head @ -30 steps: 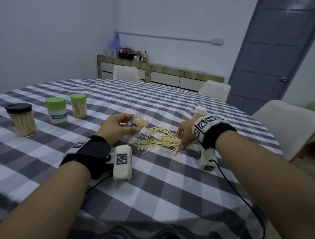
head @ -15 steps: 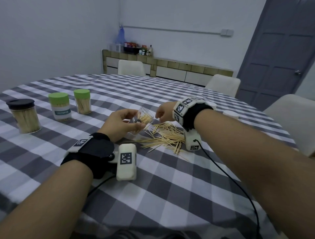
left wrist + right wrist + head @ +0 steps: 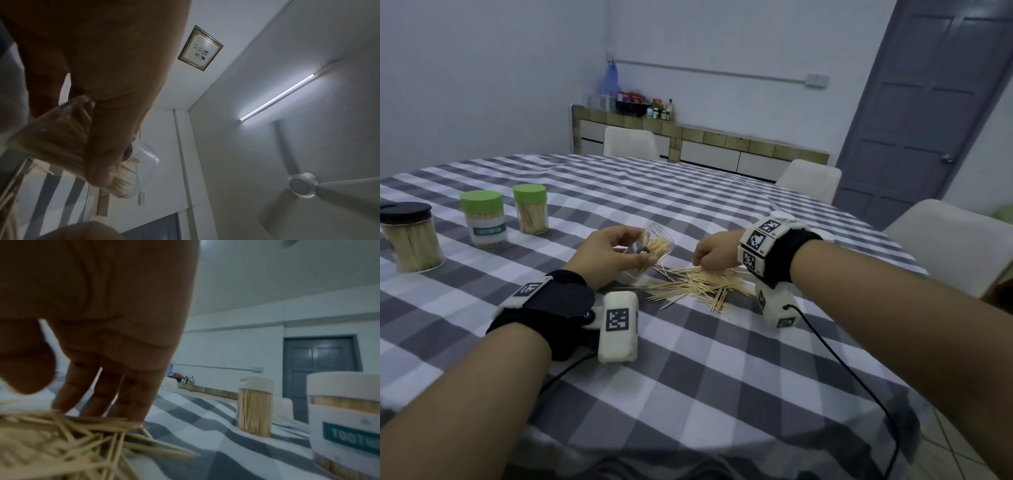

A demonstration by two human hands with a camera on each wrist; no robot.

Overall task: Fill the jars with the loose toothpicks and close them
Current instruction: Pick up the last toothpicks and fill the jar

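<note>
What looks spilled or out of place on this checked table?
A pile of loose wooden toothpicks lies scattered on the grey-and-white checked tablecloth, under the right hand. The left hand grips an open clear plastic jar, tilted, partly filled.

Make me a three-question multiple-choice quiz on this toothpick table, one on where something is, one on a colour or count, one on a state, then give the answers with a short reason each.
1. Where does the loose toothpick pile lie?
A. On the checked tablecloth between the two hands
B. Inside the black-lidded jar
C. On a chair

2. How many green-lidded jars stand at the left?
A. One
B. Two
C. Four

3. What state is the clear jar in the left hand?
A. Upright and capped
B. Tipped on its side, open, partly filled
C. Empty on the table

Answers: 1 A, the sticks are spread on the cloth under the right hand. 2 B, two green lids show. 3 B, its mouth is uncapped with toothpicks inside.
</note>
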